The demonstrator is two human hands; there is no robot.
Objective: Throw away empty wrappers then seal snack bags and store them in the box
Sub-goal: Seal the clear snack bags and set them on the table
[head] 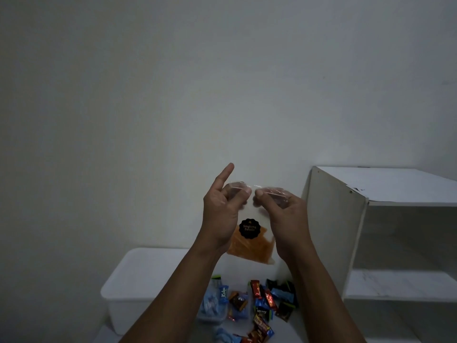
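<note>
The main risk is a seal that only half closes. The snack bag (249, 246) is pinched at its top edge (249, 186) by both hands, and a short stretch between the two thumbs is not pressed. If the fingers slide outward without the strip lined up, the middle could stay open and the orange chips would spill later in the box (138, 273). In this dim light I cannot tell whether any of the strip is closed yet. The thin plastic could also slip, since the left hand (220, 214) grips it with thumb and curled fingers only, its forefinger pointing up and clear of the bag. A drop would land it among the wrapped sweets (262, 303) on the tabletop (296, 330) under the wrists.

The right hand (284, 219) pinches the other top corner, fingers curled behind the film. The bag hangs upright between the two palms, lifted clear of everything, its chips settled at wrist level. The box sits below and outside the left forearm, and a white shelf unit (333, 231) stands just beyond the right hand.
</note>
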